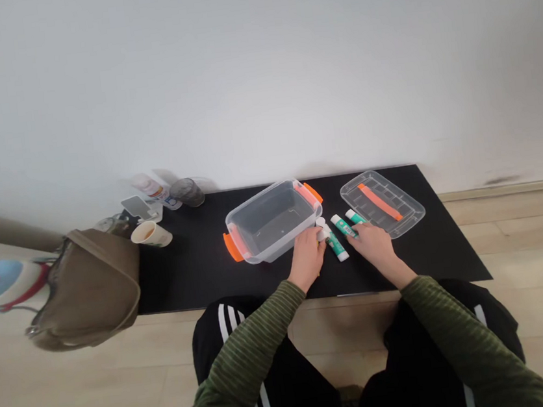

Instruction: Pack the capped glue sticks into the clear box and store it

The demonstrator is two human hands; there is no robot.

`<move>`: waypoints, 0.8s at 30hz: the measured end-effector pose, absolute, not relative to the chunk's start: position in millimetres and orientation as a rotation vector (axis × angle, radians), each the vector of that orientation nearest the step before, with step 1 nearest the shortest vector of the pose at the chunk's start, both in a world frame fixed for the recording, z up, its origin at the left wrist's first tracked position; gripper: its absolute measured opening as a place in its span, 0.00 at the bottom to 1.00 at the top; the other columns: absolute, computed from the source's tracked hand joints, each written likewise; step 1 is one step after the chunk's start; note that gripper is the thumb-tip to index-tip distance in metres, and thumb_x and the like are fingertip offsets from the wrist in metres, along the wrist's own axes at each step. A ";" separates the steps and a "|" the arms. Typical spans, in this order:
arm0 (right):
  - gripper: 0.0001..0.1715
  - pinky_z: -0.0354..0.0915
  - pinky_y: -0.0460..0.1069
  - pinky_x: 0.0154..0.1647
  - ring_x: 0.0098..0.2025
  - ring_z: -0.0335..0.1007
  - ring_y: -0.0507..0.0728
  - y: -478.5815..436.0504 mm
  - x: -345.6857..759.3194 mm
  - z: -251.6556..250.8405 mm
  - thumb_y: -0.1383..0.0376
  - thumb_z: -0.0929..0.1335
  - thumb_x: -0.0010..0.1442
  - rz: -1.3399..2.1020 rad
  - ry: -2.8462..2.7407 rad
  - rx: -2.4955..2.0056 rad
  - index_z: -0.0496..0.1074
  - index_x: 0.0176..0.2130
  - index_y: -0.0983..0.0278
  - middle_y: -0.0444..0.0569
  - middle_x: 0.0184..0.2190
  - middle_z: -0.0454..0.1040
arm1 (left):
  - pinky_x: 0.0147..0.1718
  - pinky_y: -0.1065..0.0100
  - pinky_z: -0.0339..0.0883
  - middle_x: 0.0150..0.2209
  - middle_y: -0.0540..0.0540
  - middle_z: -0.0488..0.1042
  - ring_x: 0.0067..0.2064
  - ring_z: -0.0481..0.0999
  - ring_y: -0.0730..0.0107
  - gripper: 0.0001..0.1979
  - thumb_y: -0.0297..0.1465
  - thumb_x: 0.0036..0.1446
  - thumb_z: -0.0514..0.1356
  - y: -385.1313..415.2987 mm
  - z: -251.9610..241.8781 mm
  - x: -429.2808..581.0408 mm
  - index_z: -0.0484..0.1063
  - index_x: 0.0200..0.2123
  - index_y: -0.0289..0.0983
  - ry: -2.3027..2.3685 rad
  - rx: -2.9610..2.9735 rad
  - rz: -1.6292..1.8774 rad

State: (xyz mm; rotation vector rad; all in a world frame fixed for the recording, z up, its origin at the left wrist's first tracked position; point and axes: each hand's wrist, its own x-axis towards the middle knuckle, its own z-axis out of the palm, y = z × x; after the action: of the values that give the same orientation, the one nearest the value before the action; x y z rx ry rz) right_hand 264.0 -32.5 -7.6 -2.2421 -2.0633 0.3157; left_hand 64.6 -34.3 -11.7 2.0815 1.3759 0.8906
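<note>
Several green-and-white glue sticks lie close together on the black table. My left hand [309, 255] is closed beside the clear box, around a glue stick whose white end [321, 232] shows at the fingertips. Just right of it another glue stick [337, 245] lies slanted on the table. My right hand [373, 244] has its fingers curled down on the lower ends of two more, a nearer glue stick [342, 226] and a farther glue stick [353, 216]; its fingertips are partly hidden. The clear plastic box [260, 257] with orange latches stands lidless, nothing visible inside.
The clear lid [413, 219] with an orange handle lies right of the glue sticks. At the table's left stand a paper cup [157, 236] with a drink, a dark glass [186, 192], a spray can [155, 189], a phone-like stand [139, 208] and a brown bag [94, 282]. A wall runs behind.
</note>
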 end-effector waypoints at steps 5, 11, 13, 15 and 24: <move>0.16 0.62 0.47 0.35 0.34 0.74 0.56 -44.0 269.0 1.6 0.55 0.67 0.60 0.496 -1.899 -1.974 0.79 0.41 0.61 0.46 0.33 0.79 | 0.53 0.56 0.65 0.48 0.40 0.75 0.49 0.74 0.60 0.11 0.34 0.64 0.55 -29.9 -22.6 68.2 0.69 0.48 0.37 1.259 1.537 1.126; 0.19 0.64 0.47 0.31 0.28 0.70 0.54 -60.9 272.7 8.2 0.53 0.68 0.57 0.699 -1.770 -1.715 0.80 0.42 0.62 0.45 0.26 0.76 | 0.52 0.59 0.68 0.45 0.42 0.76 0.47 0.75 0.62 0.18 0.44 0.58 0.62 -28.1 -29.0 78.5 0.72 0.44 0.36 0.995 0.904 1.292; 0.21 0.64 0.47 0.31 0.27 0.69 0.53 -62.5 272.6 7.5 0.53 0.69 0.57 0.739 -1.763 -1.657 0.79 0.43 0.63 0.45 0.25 0.75 | 0.50 0.59 0.69 0.43 0.43 0.76 0.44 0.76 0.64 0.20 0.46 0.55 0.64 -28.9 -26.1 79.8 0.72 0.41 0.36 0.910 0.755 1.299; 0.21 0.64 0.47 0.31 0.27 0.68 0.53 -62.9 271.9 7.2 0.53 0.69 0.57 0.766 -1.780 -1.614 0.79 0.44 0.63 0.44 0.25 0.75 | 0.49 0.60 0.69 0.40 0.45 0.76 0.41 0.76 0.67 0.19 0.45 0.54 0.66 -30.0 -22.9 79.9 0.72 0.39 0.36 0.851 0.665 1.295; 0.16 0.66 0.48 0.35 0.32 0.71 0.54 -63.4 271.8 15.0 0.57 0.69 0.57 0.648 -1.902 -1.584 0.79 0.42 0.60 0.47 0.35 0.78 | 0.43 0.64 0.70 0.34 0.48 0.74 0.35 0.75 0.72 0.18 0.42 0.53 0.67 -32.9 -15.0 78.4 0.70 0.37 0.35 0.826 0.595 1.237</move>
State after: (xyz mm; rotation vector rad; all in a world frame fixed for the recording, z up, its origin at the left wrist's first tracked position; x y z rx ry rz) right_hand 271.8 -63.4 15.0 -1.5836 -1.9019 0.6483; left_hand 78.4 -32.9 -15.0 0.5948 0.8259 1.2373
